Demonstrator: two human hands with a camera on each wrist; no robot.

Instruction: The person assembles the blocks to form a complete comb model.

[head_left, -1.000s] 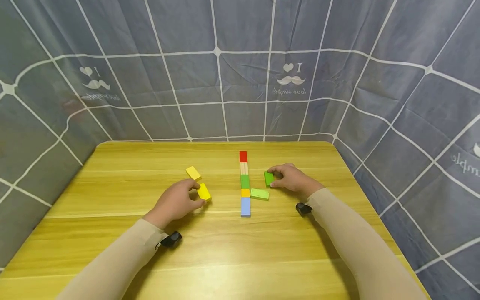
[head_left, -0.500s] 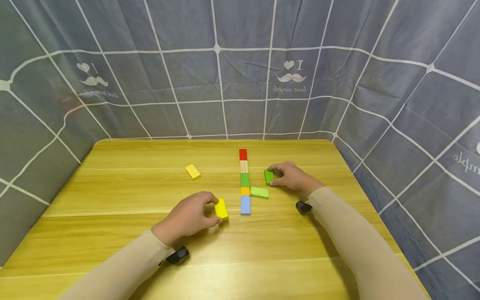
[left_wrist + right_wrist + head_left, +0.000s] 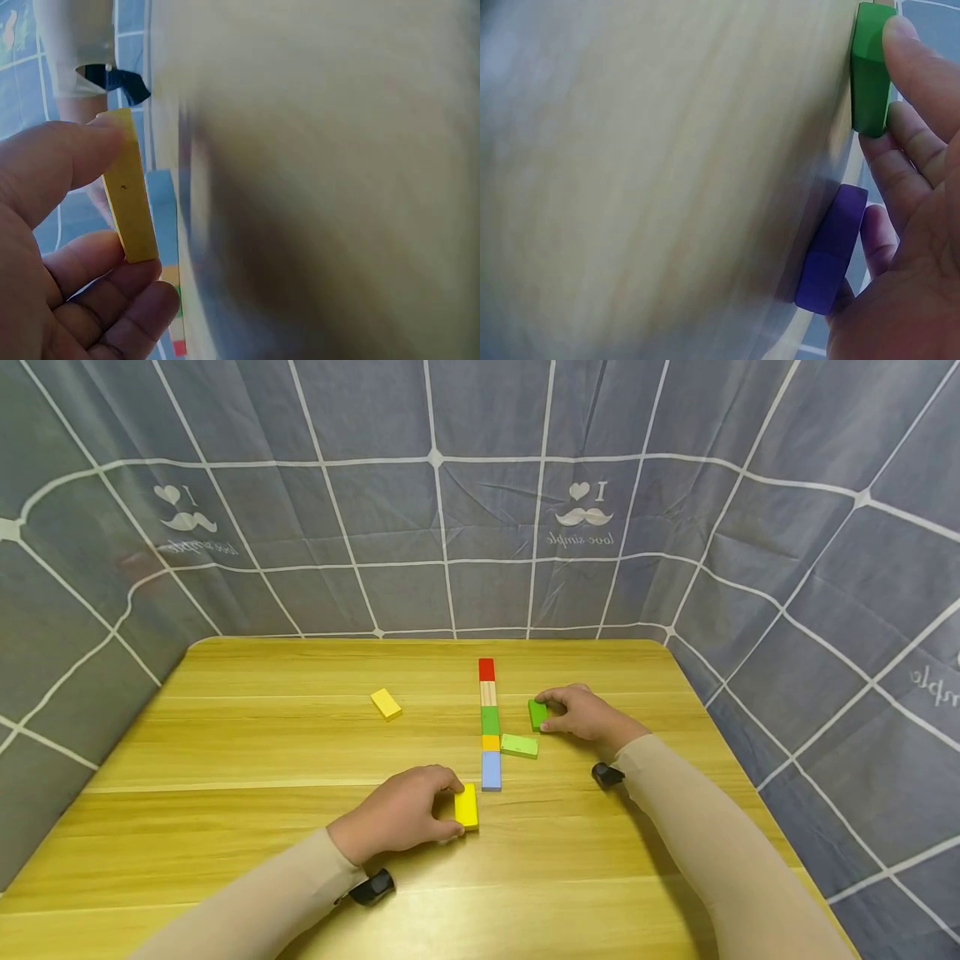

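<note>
Thumb and fingertips of my left hand (image 3: pixel 405 810) pinch a yellow block (image 3: pixel 467 807) by its ends, just nearer than the blue end of a row of blocks. In the left wrist view that yellow block (image 3: pixel 132 191) stands between thumb and fingers. My right hand (image 3: pixel 588 717) holds a green block (image 3: pixel 538 716) between thumb and fingers, right of the row. A purple block (image 3: pixel 832 247) lies by the lower fingers of that hand in the right wrist view; the hand hides it in the head view.
The row runs from a red block (image 3: pixel 487 669) through plain wood (image 3: pixel 488 693), green (image 3: pixel 490 721) and orange (image 3: pixel 491 742) to a blue block (image 3: pixel 491 770). A light green block (image 3: pixel 519 746) lies against its right side. Another yellow block (image 3: pixel 386 704) rests further left. A grey gridded curtain (image 3: pixel 495 527) surrounds the wooden table (image 3: pixel 225 760).
My left hand has carried the yellow block rightward and nearer, from beside the other yellow block to close by the row's blue end. My right hand has stayed in place with the green block.
</note>
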